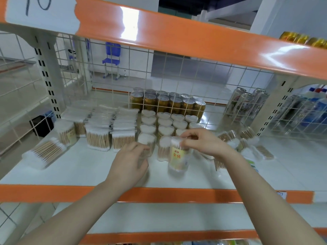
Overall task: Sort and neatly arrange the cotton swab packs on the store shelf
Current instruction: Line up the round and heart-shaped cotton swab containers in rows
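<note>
On the white shelf (pixel 74 174) the person is working at the near end of a block of heart-lidded cotton swab tubs (pixel 160 123), which stand in rows in the middle, just in front of a far row of gold cans (pixel 168 101) behind the wire grid.

The right hand (pixel 203 144) pinches the top of a clear tub with a yellow label (pixel 178 156), fingers curled round its rim; the tub looks tilted and is blurred, so whether its base touches the shelf cannot be told. The left hand (pixel 130 161) is curled round the front tub of the left column (pixel 146 145), gripping its side.

To the left, rectangular swab packs (pixel 109 126) already stand in tidy rows, with one flat pack (pixel 44 152) lying loose at the near left. To the right, a jumble of unsorted packs (pixel 247 144) lies behind the right wrist.

The step in hand appears to be adding the labelled tub to the front row. The next move likely calls for setting it upright, touching its neighbours and in line with the left tub, without toppling the rows behind.
</note>
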`<state>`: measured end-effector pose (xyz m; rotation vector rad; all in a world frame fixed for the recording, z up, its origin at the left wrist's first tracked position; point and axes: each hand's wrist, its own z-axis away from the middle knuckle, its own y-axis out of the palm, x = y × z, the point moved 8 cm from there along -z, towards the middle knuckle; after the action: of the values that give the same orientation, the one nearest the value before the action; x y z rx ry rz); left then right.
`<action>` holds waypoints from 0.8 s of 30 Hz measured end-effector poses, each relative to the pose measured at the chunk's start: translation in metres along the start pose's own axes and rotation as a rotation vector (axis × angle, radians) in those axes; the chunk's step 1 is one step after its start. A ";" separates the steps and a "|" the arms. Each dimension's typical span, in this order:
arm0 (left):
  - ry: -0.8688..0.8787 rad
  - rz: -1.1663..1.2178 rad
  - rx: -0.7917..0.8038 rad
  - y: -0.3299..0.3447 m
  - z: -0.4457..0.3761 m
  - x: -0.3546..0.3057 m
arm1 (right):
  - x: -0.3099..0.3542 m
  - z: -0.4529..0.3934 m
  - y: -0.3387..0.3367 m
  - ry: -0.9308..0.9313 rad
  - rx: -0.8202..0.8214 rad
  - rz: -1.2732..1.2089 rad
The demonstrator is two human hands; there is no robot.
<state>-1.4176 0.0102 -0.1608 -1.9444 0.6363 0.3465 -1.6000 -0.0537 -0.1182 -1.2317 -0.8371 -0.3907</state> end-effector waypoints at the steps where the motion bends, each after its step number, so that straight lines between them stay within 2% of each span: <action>1: 0.011 -0.008 0.001 0.001 -0.002 -0.005 | -0.004 0.001 -0.007 0.010 -0.008 0.017; 5: 0.094 -0.057 0.042 0.014 -0.013 -0.024 | -0.024 0.006 -0.037 0.065 -0.048 0.035; 10: 0.116 -0.105 0.076 0.029 -0.028 -0.047 | -0.044 0.010 -0.069 0.088 -0.075 0.090; 20: 0.165 -0.231 0.208 0.071 -0.054 -0.077 | -0.070 -0.010 -0.118 -0.013 -0.267 0.199; 24: 0.188 -0.305 0.219 0.086 -0.062 -0.082 | -0.079 -0.027 -0.121 -0.042 -0.292 0.277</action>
<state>-1.5359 -0.0516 -0.1567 -1.8391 0.4648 -0.0939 -1.7238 -0.1302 -0.0980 -1.6096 -0.6468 -0.2678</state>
